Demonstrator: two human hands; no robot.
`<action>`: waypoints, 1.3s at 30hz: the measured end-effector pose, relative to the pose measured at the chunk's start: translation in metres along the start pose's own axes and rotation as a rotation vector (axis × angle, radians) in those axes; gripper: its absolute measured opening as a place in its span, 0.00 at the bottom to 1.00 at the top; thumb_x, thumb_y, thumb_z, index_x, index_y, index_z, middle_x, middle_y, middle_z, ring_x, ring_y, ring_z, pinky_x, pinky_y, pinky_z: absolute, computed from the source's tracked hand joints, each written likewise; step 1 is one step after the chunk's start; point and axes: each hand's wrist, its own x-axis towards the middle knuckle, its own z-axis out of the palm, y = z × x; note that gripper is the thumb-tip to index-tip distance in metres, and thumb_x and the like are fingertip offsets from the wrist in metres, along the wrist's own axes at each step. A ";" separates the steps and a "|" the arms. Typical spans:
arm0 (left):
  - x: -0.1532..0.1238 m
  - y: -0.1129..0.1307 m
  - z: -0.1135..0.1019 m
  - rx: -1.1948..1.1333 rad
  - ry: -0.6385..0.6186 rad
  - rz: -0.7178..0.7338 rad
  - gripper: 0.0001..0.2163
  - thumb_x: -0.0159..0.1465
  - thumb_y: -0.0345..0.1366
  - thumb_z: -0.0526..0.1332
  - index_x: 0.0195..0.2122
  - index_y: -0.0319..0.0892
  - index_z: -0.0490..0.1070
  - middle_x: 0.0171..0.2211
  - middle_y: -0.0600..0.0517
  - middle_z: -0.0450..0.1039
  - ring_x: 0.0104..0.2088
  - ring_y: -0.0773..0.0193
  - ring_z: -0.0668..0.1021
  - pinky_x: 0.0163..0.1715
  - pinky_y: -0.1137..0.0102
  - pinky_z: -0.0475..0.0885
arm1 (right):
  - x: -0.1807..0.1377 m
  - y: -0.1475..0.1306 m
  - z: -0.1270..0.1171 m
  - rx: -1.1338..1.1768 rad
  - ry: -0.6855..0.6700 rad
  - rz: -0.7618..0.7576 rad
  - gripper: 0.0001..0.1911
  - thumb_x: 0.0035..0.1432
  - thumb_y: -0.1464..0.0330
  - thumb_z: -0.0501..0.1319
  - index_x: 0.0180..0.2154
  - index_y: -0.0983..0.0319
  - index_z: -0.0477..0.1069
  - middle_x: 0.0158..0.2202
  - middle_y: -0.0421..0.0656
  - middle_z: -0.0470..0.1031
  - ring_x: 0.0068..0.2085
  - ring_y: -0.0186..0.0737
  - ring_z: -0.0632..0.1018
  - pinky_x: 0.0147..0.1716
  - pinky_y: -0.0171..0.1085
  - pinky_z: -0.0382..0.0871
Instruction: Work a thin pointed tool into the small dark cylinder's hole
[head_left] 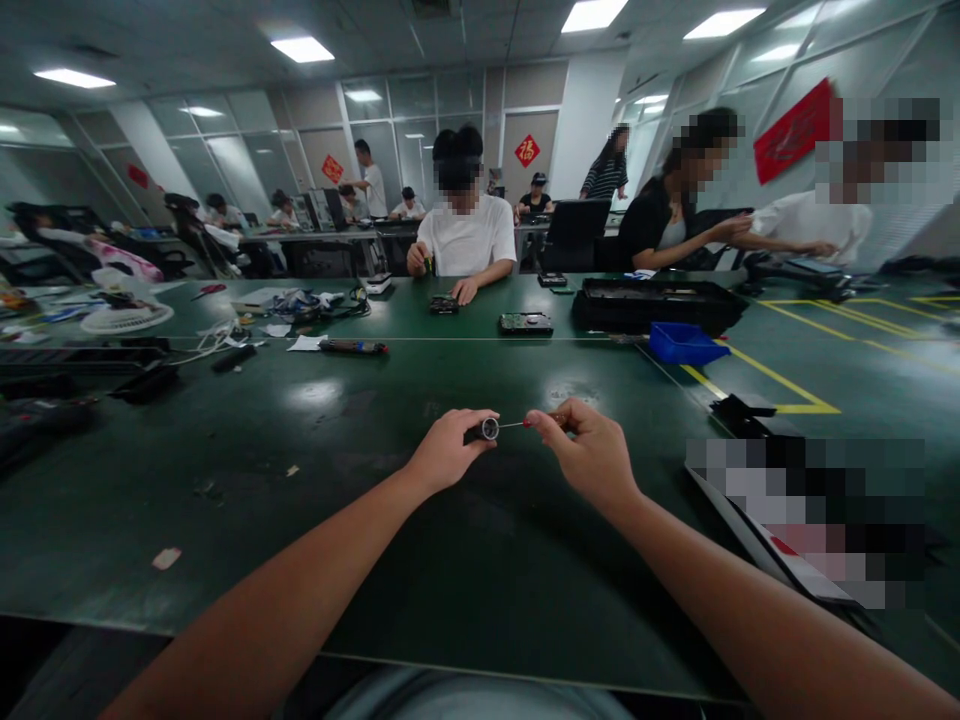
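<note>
My left hand [448, 455] is wrapped round a small black cylinder [489, 430] that looks like a flashlight, its round, silver-rimmed end facing right. My right hand [600, 450] grips a thin screwdriver [514, 425] with a red collar; most of its handle is hidden by the fingers. The metal shaft points left, with its tip at the cylinder's rimmed end. Whether the tip is inside or only touching, I cannot tell. Both hands are above the green table [480, 570], near its middle.
Across the table a person in a white shirt [484, 235] handles a small device [444, 303]. A hard drive [526, 323], a black tray [660, 305] and a blue bin [686, 343] lie beyond my hands. A pen-like tool [352, 347] and cables [214, 342] are at left.
</note>
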 end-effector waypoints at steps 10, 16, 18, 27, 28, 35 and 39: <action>-0.001 0.001 -0.001 -0.005 -0.010 -0.005 0.17 0.64 0.34 0.66 0.55 0.47 0.73 0.50 0.49 0.77 0.51 0.55 0.76 0.55 0.58 0.68 | 0.000 0.000 0.001 0.000 0.003 -0.002 0.19 0.59 0.53 0.62 0.24 0.58 0.67 0.20 0.37 0.72 0.22 0.35 0.69 0.25 0.35 0.60; 0.000 0.002 0.000 0.007 -0.012 -0.009 0.17 0.64 0.34 0.66 0.55 0.47 0.73 0.50 0.49 0.77 0.50 0.55 0.76 0.55 0.58 0.68 | 0.000 -0.002 -0.001 0.007 0.022 0.000 0.20 0.61 0.52 0.60 0.24 0.58 0.69 0.20 0.38 0.71 0.22 0.36 0.70 0.25 0.36 0.61; 0.000 0.002 0.000 0.006 -0.015 -0.004 0.17 0.64 0.35 0.66 0.54 0.47 0.74 0.50 0.49 0.77 0.51 0.54 0.76 0.55 0.57 0.68 | 0.000 -0.001 -0.002 0.002 0.024 -0.009 0.19 0.61 0.53 0.61 0.24 0.58 0.70 0.20 0.38 0.72 0.22 0.36 0.70 0.25 0.36 0.61; 0.000 0.000 0.000 -0.009 -0.013 0.015 0.17 0.64 0.35 0.67 0.54 0.47 0.74 0.49 0.50 0.77 0.50 0.56 0.76 0.54 0.60 0.68 | 0.000 -0.001 -0.001 0.055 -0.057 -0.111 0.10 0.65 0.61 0.57 0.38 0.59 0.72 0.33 0.44 0.80 0.33 0.43 0.79 0.34 0.41 0.69; 0.000 0.000 0.000 -0.009 -0.013 0.011 0.17 0.64 0.35 0.67 0.54 0.47 0.74 0.49 0.50 0.77 0.50 0.56 0.76 0.54 0.60 0.68 | 0.000 -0.001 -0.002 0.065 -0.074 -0.118 0.10 0.65 0.62 0.56 0.40 0.59 0.72 0.34 0.45 0.80 0.34 0.44 0.80 0.35 0.41 0.70; -0.001 0.003 -0.001 -0.031 -0.014 -0.017 0.17 0.64 0.34 0.66 0.55 0.46 0.73 0.50 0.50 0.77 0.51 0.56 0.76 0.56 0.60 0.67 | 0.001 0.001 -0.002 0.014 -0.117 -0.022 0.17 0.68 0.56 0.53 0.36 0.59 0.74 0.24 0.40 0.75 0.26 0.41 0.76 0.28 0.38 0.65; 0.000 0.004 0.001 -0.044 -0.002 -0.001 0.17 0.64 0.34 0.67 0.54 0.45 0.74 0.51 0.50 0.76 0.53 0.57 0.75 0.57 0.61 0.67 | 0.001 0.001 0.003 -0.013 -0.073 -0.029 0.18 0.69 0.57 0.51 0.39 0.59 0.75 0.25 0.40 0.75 0.26 0.39 0.75 0.27 0.38 0.62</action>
